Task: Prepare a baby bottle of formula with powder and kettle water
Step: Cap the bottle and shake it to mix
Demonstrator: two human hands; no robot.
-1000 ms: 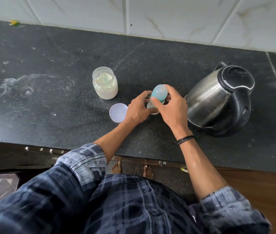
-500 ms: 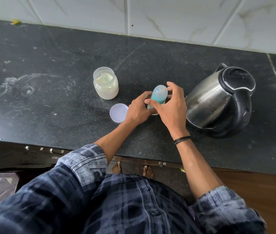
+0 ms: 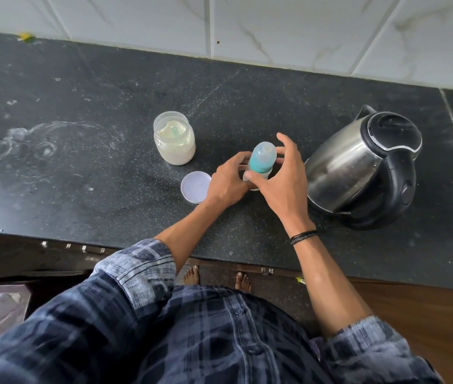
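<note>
The left hand [image 3: 228, 182] grips the lower part of a small clear baby bottle [image 3: 262, 157] with a teal domed cap, upright on the black stone counter [image 3: 95, 189]; the right hand [image 3: 282, 180] curls around the cap. A round white lid [image 3: 195, 187] lies just beside the left hand, an open plastic jar of white powder [image 3: 174, 141] stands behind it, and a steel kettle [image 3: 358, 167] (black handle) stands near the right hand. The counter runs wide leftward.

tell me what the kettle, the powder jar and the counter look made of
Kettle: shiny stainless steel body, going by its mirror-like reflections; lid and handle look matte black plastic. Powder jar: clear, powder showing through; plastic or glass, cannot tell. Counter: dark speckled stone, probably granite.
</note>
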